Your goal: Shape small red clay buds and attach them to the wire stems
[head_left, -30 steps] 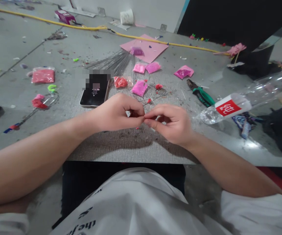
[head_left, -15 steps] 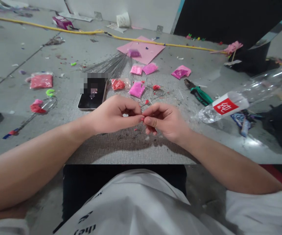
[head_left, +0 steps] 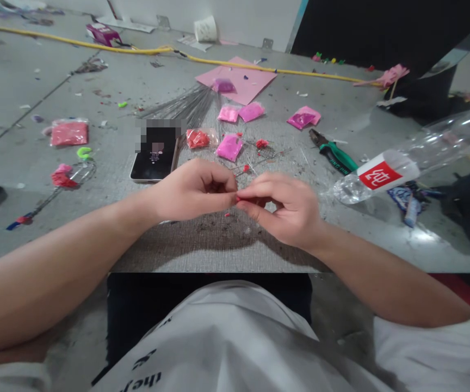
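My left hand (head_left: 204,188) and my right hand (head_left: 282,204) meet fingertip to fingertip above the front of the table. Pinched between them is a small piece of red clay (head_left: 239,198), mostly covered by the fingers. Both thumbs press against the index fingers around it. Just beyond the hands lie thin wires with a red clay bit (head_left: 246,169) and a wire loop with a red clay flower (head_left: 261,144). A packet of pink clay (head_left: 229,147) and an opened packet of red clay (head_left: 197,139) rest behind my left hand.
A phone (head_left: 155,155) lies left of the packets, near a bundle of thin wires (head_left: 181,103). Green-handled pliers (head_left: 335,155) and a plastic bottle (head_left: 382,171) lie to the right. At left are a wire piece with red clay (head_left: 64,177) and a red clay packet (head_left: 69,133). A yellow cable (head_left: 137,51) crosses the back.
My right hand has turned slightly, its fingers now straighter and the thumb lower against the clay. My left hand stays nearly in place. The view has shifted a little.
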### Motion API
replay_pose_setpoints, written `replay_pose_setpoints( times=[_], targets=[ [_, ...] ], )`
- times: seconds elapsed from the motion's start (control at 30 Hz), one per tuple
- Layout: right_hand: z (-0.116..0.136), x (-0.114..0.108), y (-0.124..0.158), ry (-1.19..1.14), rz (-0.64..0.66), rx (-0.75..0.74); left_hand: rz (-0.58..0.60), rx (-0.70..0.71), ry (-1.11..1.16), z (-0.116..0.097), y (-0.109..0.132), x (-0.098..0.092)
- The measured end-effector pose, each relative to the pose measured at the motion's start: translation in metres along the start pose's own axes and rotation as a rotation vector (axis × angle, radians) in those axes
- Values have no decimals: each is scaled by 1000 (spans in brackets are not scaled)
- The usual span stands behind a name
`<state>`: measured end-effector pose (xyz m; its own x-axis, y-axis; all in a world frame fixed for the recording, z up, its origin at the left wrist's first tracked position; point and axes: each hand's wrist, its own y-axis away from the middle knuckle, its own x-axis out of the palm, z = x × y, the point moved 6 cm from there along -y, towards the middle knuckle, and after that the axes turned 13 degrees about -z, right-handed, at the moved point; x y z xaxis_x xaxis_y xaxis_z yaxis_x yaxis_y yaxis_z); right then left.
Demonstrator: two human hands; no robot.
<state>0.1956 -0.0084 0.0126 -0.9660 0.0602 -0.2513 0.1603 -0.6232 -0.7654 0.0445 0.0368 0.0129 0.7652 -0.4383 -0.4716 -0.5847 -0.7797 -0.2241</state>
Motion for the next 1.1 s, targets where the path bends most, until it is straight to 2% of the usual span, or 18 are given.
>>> replay_pose_setpoints(
  times=[0.17,0.4,0.57,0.67,0.87,1.0,1.1],
  targets=[
    [-1,0,1,30,-6,8,-8,8,-42,1,-1,1],
    [6,1,4,150,-18,-116,-29,-11,-90,4,-1,1],
    [6,2,3,142,-16,-87,-27,2,-114,5,-2,2],
    [4,1,3,85,-22,-16,-17,-11,-105,6,-2,2],
    [-12,-4,6,-129,-85,295,-50,-58,-83,9,-2,0],
    [-17,-5,5,-234,-124,334,-59,-69,-83,11,-3,0],
    [-20,-4,5,-226,-121,336,-63,-65,-84,12,-3,-1]
  ],
)
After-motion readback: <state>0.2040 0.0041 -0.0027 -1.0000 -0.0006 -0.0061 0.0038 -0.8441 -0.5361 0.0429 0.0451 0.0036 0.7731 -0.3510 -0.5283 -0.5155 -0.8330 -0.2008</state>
